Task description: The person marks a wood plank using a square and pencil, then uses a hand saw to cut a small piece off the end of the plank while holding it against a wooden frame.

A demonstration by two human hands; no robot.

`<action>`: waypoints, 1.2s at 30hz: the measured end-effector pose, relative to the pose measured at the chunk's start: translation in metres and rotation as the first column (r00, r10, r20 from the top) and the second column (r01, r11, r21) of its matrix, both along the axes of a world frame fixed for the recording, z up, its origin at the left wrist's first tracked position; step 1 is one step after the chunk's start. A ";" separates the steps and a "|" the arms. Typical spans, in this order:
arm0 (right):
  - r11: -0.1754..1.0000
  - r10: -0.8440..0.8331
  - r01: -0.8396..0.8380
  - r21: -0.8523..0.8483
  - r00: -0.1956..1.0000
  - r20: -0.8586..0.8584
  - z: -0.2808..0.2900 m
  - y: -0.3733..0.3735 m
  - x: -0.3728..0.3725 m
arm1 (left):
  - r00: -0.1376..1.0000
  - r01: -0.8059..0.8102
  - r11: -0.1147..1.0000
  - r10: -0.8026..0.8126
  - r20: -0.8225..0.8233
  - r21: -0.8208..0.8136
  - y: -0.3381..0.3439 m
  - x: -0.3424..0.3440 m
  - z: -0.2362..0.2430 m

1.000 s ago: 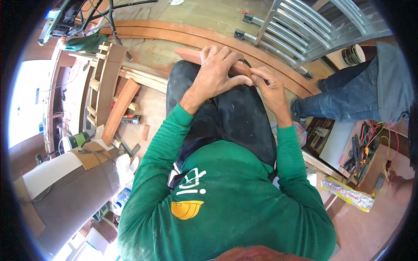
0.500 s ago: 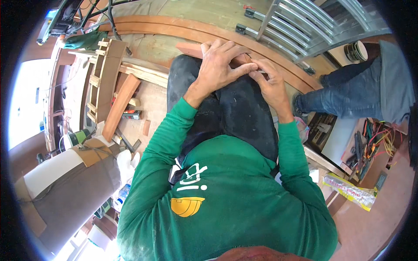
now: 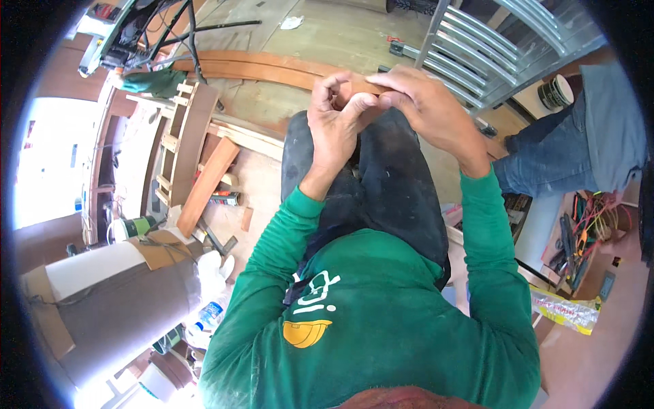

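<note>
Above my knees, both hands are raised and close together on a reddish-brown flat piece [image 3: 362,87]. Fingers cover much of it, and I cannot tell whether it is thin wood or a folded sheet. My left hand [image 3: 334,123] grips its left part, thumb toward me and fingers curled behind. On the other side, my right hand [image 3: 436,108] bends over the piece's right end, its thumb near the left thumb. Beyond the hands, a long curved wooden strip [image 3: 266,70] lies on the floor.
On the left are a loose wooden board [image 3: 208,184], a slatted wooden frame [image 3: 178,136] and a big wrapped roll [image 3: 129,293]. To the right are a metal ladder [image 3: 494,51], another person's legs in jeans [image 3: 552,160] and a box of tools and wires [image 3: 579,235].
My right hand has turned and come over the piece, which is now lifted nearer to me. The view has shifted, showing more floor at the far side.
</note>
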State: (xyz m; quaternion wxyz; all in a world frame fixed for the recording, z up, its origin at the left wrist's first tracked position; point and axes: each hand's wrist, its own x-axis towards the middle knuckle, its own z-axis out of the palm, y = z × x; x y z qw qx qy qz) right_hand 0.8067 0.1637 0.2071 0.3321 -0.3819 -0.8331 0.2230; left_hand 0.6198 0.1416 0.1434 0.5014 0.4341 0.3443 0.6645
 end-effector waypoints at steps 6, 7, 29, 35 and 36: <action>0.999 0.034 -0.036 -0.020 0.996 -0.082 0.007 0.021 -0.027 | 0.934 -0.121 0.971 0.182 -0.308 0.206 0.013 -0.032 0.002; 0.999 0.045 -0.046 0.002 0.989 -0.139 0.012 0.024 -0.033 | 0.936 -0.126 0.970 0.187 -0.299 0.210 0.018 -0.035 0.007; 0.964 -0.095 -0.077 -0.253 0.793 -0.602 -0.020 0.003 -0.070 | 0.890 -0.033 0.965 0.147 -0.431 0.262 0.011 -0.099 0.029; 0.969 -0.128 -0.030 -0.246 0.788 -0.602 -0.023 0.001 -0.066 | 0.792 0.074 0.958 0.112 -0.600 0.277 0.014 -0.108 0.042; 0.973 -0.128 -0.018 -0.230 0.787 -0.604 -0.026 0.001 -0.065 | 0.780 0.084 0.952 0.120 -0.614 0.293 0.015 -0.108 0.040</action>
